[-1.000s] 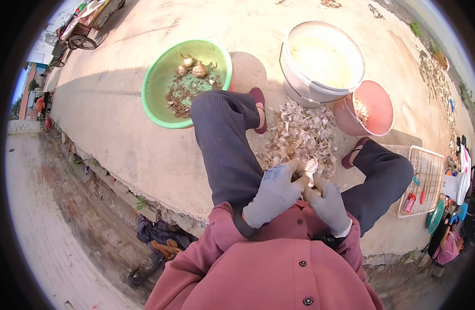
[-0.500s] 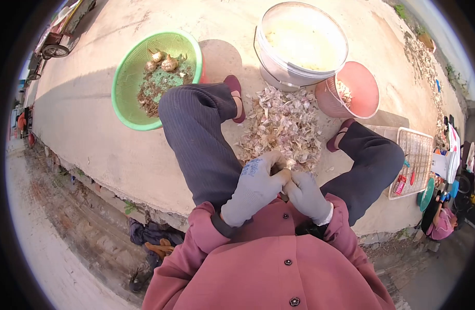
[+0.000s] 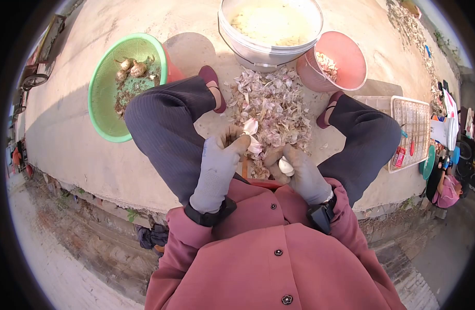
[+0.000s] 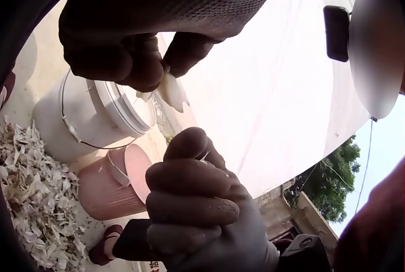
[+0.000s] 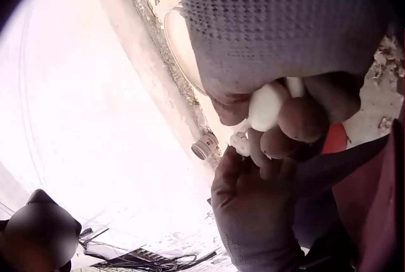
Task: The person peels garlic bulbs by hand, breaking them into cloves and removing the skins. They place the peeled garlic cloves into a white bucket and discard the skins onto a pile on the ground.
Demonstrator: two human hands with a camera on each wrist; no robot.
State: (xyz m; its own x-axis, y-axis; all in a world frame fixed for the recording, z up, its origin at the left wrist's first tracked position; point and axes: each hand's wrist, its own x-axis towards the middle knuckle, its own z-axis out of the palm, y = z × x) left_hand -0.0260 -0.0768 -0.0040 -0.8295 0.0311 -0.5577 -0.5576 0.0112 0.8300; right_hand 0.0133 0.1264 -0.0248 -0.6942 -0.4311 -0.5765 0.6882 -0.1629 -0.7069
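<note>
My gloved left hand (image 3: 216, 163) pinches a piece of garlic with pinkish-white skin (image 3: 250, 126) between thumb and fingers. In the left wrist view its pale tip (image 4: 172, 92) sticks out below the fingertips. To the right, my gloved right hand (image 3: 305, 175) curls round a smooth, white peeled garlic clove (image 3: 285, 166). The right wrist view shows that clove (image 5: 267, 105) between the fingers, with a second white piece (image 5: 295, 86) partly hidden beside it. Both hands are held in front of the lap, a small gap apart, over a heap of garlic skins (image 3: 271, 106).
A white bucket (image 3: 263, 64) stands beyond the skins, beside a pink bucket (image 3: 346, 51) with garlic pieces inside. At left a green basket (image 3: 100, 103) holds several garlic bulbs and dirt. A pale crate (image 3: 421, 111) lies at right. Both legs flank the heap.
The hands were together round the garlic and have moved apart, left hand to the left. A white peeled clove now shows in the right hand. The head view has shifted.
</note>
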